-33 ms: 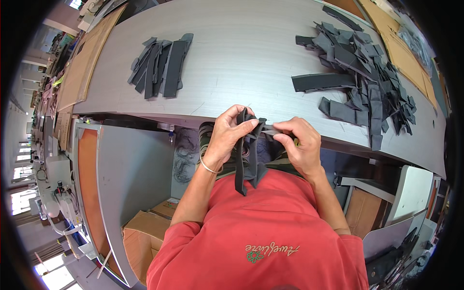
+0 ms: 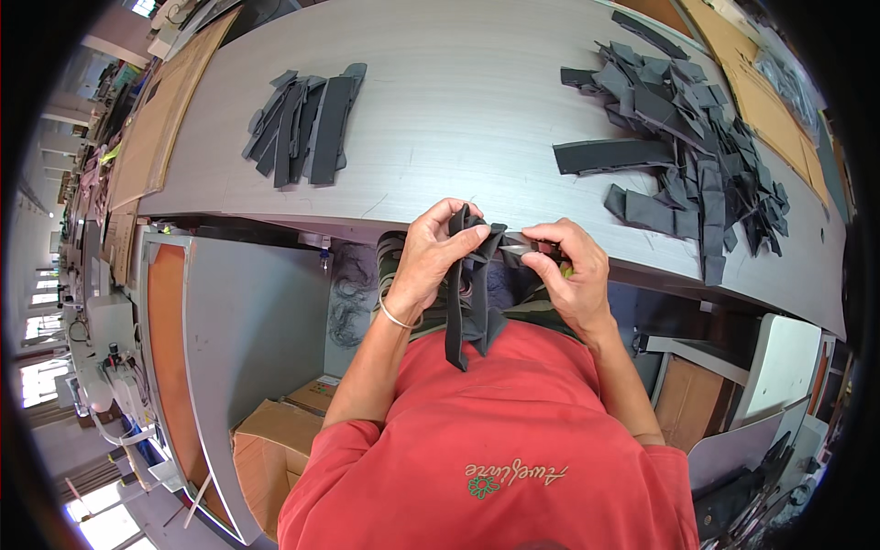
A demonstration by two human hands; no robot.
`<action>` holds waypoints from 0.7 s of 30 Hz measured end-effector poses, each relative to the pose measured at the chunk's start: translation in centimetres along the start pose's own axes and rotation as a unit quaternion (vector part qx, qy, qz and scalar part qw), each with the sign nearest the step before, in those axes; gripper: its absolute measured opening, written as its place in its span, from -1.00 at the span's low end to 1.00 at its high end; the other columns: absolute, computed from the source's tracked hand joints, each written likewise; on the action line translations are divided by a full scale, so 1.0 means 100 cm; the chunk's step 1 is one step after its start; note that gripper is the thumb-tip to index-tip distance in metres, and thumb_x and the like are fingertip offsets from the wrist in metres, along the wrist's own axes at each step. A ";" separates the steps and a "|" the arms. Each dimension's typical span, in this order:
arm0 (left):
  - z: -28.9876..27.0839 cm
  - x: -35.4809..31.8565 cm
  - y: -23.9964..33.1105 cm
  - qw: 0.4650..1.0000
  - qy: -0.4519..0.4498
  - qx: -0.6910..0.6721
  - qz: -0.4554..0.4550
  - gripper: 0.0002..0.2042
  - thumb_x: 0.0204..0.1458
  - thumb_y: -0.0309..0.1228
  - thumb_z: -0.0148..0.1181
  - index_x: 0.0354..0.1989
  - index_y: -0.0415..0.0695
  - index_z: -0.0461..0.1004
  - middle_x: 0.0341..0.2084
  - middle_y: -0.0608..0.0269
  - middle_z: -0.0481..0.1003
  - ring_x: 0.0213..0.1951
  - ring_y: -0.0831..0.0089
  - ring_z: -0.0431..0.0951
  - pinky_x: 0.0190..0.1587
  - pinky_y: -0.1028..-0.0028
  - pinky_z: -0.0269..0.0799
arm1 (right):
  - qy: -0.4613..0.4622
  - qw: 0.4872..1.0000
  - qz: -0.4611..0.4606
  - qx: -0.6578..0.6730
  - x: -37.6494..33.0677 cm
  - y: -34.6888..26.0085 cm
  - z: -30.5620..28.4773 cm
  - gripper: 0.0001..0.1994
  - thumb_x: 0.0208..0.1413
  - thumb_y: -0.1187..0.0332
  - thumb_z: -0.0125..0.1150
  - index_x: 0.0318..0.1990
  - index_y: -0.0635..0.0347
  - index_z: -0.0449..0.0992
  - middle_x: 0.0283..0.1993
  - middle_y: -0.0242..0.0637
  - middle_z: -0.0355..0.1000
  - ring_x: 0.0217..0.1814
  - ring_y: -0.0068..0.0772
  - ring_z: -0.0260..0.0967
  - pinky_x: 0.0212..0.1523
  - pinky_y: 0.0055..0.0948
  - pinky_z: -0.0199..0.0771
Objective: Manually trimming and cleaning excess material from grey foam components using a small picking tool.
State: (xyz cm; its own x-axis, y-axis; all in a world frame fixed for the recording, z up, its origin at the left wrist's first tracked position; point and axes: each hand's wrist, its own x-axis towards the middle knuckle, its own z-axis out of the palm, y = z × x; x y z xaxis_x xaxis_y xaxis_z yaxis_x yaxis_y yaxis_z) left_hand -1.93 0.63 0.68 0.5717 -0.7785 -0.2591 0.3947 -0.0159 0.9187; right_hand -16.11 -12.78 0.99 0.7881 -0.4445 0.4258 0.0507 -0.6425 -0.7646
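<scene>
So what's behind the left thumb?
Dark fabric, gripped by the left hand, its lower part hanging down. The fabric directly behind the thumb is covered, so its folds there cannot be seen.

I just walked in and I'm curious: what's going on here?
The person's left hand holds a dark fabric piece by the near edge of the table; the right hand holds a small pointed tool, its metal tip close to the fabric. On the table lie a small pile of dark strips, left, and a larger heap, right.
</scene>
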 end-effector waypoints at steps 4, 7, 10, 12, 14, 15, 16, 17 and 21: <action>0.003 0.000 -0.001 1.000 -0.009 -0.019 -0.002 -0.79 0.05 -0.47 0.24 -0.16 -0.22 0.41 -0.34 0.38 0.42 -0.29 0.69 0.41 -0.23 0.65 0.35 | -0.042 0.997 0.035 0.052 0.008 -0.012 -0.005 -0.67 -0.22 0.48 0.36 -0.19 0.06 0.56 -0.36 -0.31 0.40 -0.41 -0.34 0.37 -0.37 -0.43 0.40; 0.008 -0.003 0.003 0.999 -0.011 0.029 0.023 -0.75 0.06 -0.40 0.19 -0.09 -0.15 0.41 -0.32 0.38 0.43 -0.36 0.74 0.41 -0.48 0.73 0.24 | -0.065 0.996 0.045 0.033 0.005 -0.002 0.003 -0.65 -0.23 0.53 0.33 -0.19 0.02 0.55 -0.31 -0.29 0.40 -0.36 -0.33 0.40 -0.36 -0.40 0.41; 0.012 -0.007 0.003 0.998 -0.018 0.053 0.038 -0.65 0.06 -0.48 0.14 0.04 -0.17 0.33 -0.23 0.31 0.41 -0.24 0.66 0.43 -0.43 0.70 0.33 | -0.047 0.996 0.049 0.065 0.003 0.011 0.008 -0.67 -0.26 0.60 0.26 -0.24 0.09 0.55 -0.31 -0.25 0.40 -0.31 -0.32 0.43 -0.34 -0.41 0.42; 0.019 -0.010 0.001 0.996 -0.012 0.000 0.091 -0.55 0.04 -0.53 0.11 0.14 -0.17 0.22 -0.18 0.27 0.40 -0.16 0.56 0.45 -0.27 0.62 0.42 | -0.031 0.995 0.044 0.083 0.003 0.011 0.006 -0.69 -0.30 0.66 0.18 -0.30 0.15 0.56 -0.32 -0.23 0.42 -0.31 -0.31 0.44 -0.33 -0.43 0.43; 0.012 -0.011 -0.003 0.991 -0.017 0.062 0.117 -0.51 0.04 -0.55 0.11 0.18 -0.17 0.15 -0.16 0.23 0.41 -0.12 0.51 0.44 -0.12 0.55 0.43 | -0.004 0.996 0.048 0.077 0.001 0.008 0.007 -0.68 -0.31 0.69 0.14 -0.31 0.17 0.56 -0.31 -0.21 0.43 -0.32 -0.31 0.44 -0.34 -0.44 0.43; 0.012 -0.014 -0.002 0.994 -0.015 0.091 0.059 -0.50 0.03 -0.55 0.12 0.17 -0.19 0.15 -0.15 0.21 0.41 -0.11 0.55 0.42 -0.14 0.55 0.40 | 0.023 0.996 0.054 0.070 -0.001 0.008 0.008 -0.67 -0.33 0.71 0.11 -0.33 0.18 0.56 -0.30 -0.19 0.44 -0.33 -0.31 0.44 -0.35 -0.46 0.43; 0.011 -0.016 -0.001 0.993 -0.014 0.119 0.001 -0.50 0.02 -0.56 0.13 0.16 -0.21 0.15 -0.14 0.19 0.41 -0.10 0.59 0.40 -0.17 0.56 0.38 | 0.025 0.996 0.054 0.069 -0.002 0.007 0.009 -0.67 -0.33 0.71 0.11 -0.33 0.18 0.56 -0.30 -0.19 0.44 -0.33 -0.31 0.44 -0.35 -0.46 0.43; 0.009 -0.017 0.000 0.993 -0.034 0.103 -0.054 -0.52 0.02 -0.58 0.13 0.14 -0.25 0.15 -0.12 0.17 0.41 -0.11 0.62 0.40 -0.14 0.58 0.36 | 0.036 0.996 0.042 0.074 -0.003 0.006 0.010 -0.65 -0.35 0.72 0.10 -0.33 0.18 0.57 -0.29 -0.18 0.44 -0.35 -0.30 0.44 -0.38 -0.48 0.42; 0.018 -0.021 -0.003 0.999 -0.019 -0.034 -0.025 -0.57 0.01 -0.62 0.12 0.08 -0.26 0.18 -0.16 0.25 0.38 -0.14 0.67 0.36 -0.09 0.63 0.30 | 0.035 0.990 0.049 0.124 0.001 0.005 0.010 -0.77 -0.21 0.67 0.20 -0.35 0.16 0.56 -0.29 -0.21 0.45 -0.43 -0.46 0.41 -0.46 -0.58 0.34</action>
State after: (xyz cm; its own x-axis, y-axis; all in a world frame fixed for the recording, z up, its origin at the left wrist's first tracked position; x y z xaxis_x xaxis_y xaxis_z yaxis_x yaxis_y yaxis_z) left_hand -4.53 1.13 1.44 0.5228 -0.8014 -0.2904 0.4709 -0.0125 0.8821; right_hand -15.40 -12.51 0.12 0.7523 -0.5456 0.3692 0.1311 -0.4252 -0.8955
